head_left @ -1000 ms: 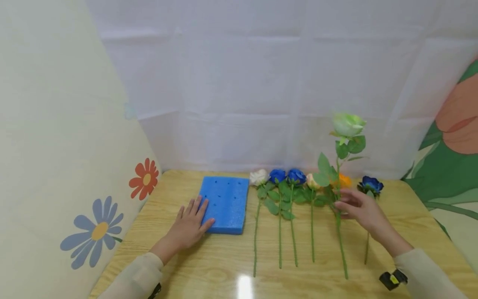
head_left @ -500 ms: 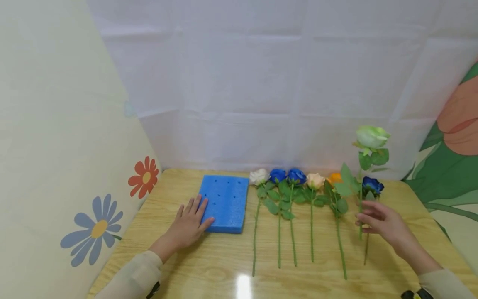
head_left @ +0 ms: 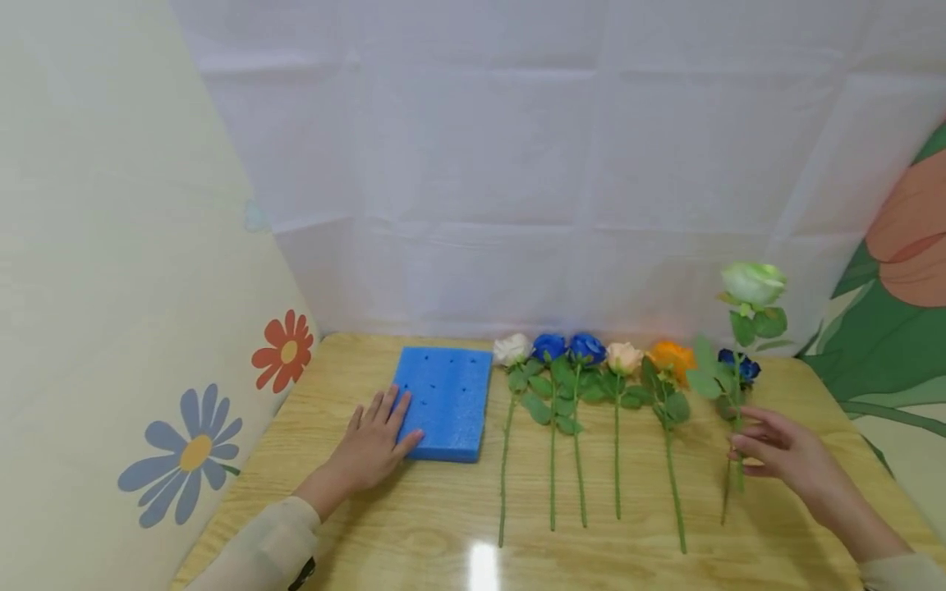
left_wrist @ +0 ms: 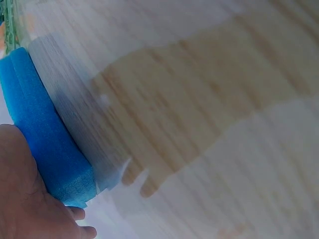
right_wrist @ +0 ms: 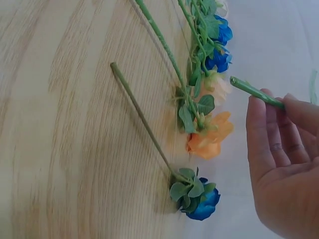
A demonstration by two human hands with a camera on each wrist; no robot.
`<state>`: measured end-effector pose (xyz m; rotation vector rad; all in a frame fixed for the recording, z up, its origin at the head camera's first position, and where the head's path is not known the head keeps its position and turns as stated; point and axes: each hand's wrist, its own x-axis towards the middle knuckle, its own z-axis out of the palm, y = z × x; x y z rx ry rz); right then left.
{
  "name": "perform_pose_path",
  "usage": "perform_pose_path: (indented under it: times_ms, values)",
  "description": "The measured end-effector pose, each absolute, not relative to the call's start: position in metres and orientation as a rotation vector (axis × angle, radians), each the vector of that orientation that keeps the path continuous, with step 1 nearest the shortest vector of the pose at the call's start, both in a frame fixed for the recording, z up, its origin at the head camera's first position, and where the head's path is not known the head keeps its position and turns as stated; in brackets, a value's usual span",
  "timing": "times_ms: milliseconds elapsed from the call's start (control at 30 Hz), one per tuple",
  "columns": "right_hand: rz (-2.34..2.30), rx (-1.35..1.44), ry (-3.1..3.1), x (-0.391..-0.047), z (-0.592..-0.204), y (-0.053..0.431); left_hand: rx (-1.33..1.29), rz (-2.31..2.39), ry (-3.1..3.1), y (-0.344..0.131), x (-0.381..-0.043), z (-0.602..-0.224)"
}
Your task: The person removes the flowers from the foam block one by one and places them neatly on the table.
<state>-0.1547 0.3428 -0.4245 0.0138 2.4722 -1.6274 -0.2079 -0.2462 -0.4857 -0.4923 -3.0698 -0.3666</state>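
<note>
My right hand (head_left: 791, 460) pinches the green stem of a pale green-white artificial rose (head_left: 754, 283), holding it upright above the table's right side. In the right wrist view the cut end of that stem (right_wrist: 254, 92) pokes out past the thumb and fingers. Behind it lies a dark blue rose (right_wrist: 202, 201), partly covered in the head view. My left hand (head_left: 373, 447) rests with spread, straight fingers on the left edge of a blue foam block (head_left: 451, 410), which has several small holes in its top. The left wrist view shows the side of this block (left_wrist: 50, 134).
Between the block and my right hand lie a white rose (head_left: 512, 350), two blue roses (head_left: 587, 349), a peach rose (head_left: 624, 359) and an orange rose (head_left: 672, 359), stems toward me. A white cloth (head_left: 473, 180) hangs behind the wooden table (head_left: 414, 525).
My right hand has carried the green-white rose rightward and lower, from over the orange rose to in front of the dark blue one. The left hand and foam block stay in place.
</note>
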Motion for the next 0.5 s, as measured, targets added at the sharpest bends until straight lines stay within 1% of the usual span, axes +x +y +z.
perform_pose_path:
  times_ms: [500]
  values:
    - [-1.567, 0.107, 2.481, -0.144, -0.427, 0.367, -0.503, -0.380, -3.075, -0.248, -0.209, -0.487]
